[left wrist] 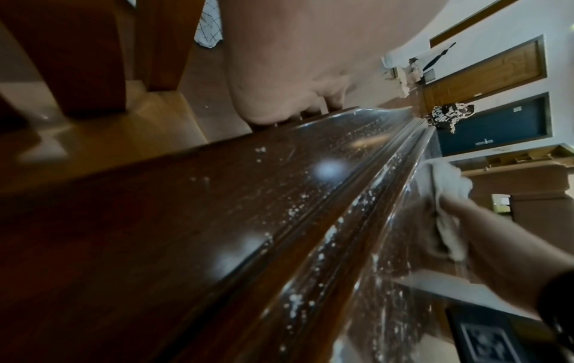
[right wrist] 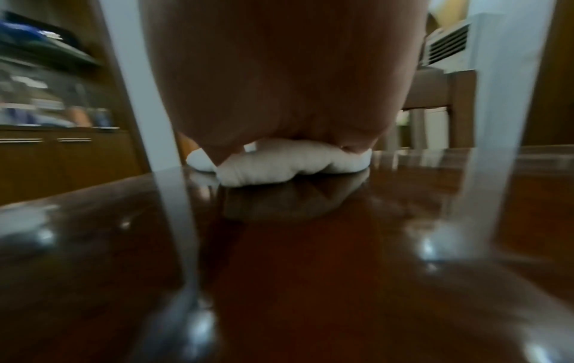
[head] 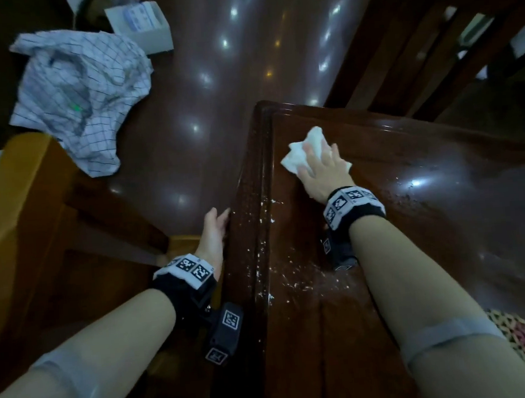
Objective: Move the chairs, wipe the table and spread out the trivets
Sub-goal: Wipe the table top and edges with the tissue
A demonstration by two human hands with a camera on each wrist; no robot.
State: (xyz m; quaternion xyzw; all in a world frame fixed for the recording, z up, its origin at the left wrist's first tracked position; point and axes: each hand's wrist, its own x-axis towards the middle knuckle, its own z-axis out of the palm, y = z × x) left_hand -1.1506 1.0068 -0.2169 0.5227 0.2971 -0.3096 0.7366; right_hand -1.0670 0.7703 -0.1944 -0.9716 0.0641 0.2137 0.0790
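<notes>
The dark glossy wooden table (head: 429, 217) fills the right half of the head view, with its far left corner ahead of me. My right hand (head: 318, 160) lies flat with spread fingers on a crumpled white cloth (head: 298, 155) near that corner, pressing it onto the tabletop (right wrist: 310, 270). The right wrist view shows the cloth (right wrist: 279, 164) bunched under the palm (right wrist: 285, 86). My left hand (head: 216, 230) holds the table's left edge, fingers curled on the rim (left wrist: 295, 73). White crumbs (head: 266, 230) dot the raised border (left wrist: 310, 211). A woven trivet (head: 524, 344) lies bottom right.
A yellow-brown wooden chair (head: 19, 202) stands left of the table. A checked white cloth (head: 83, 93) and a white box (head: 143, 23) lie on the shiny floor beyond. Another dark chair (head: 431, 44) stands past the far edge. More crumbs (head: 295, 278) sit near my right wrist.
</notes>
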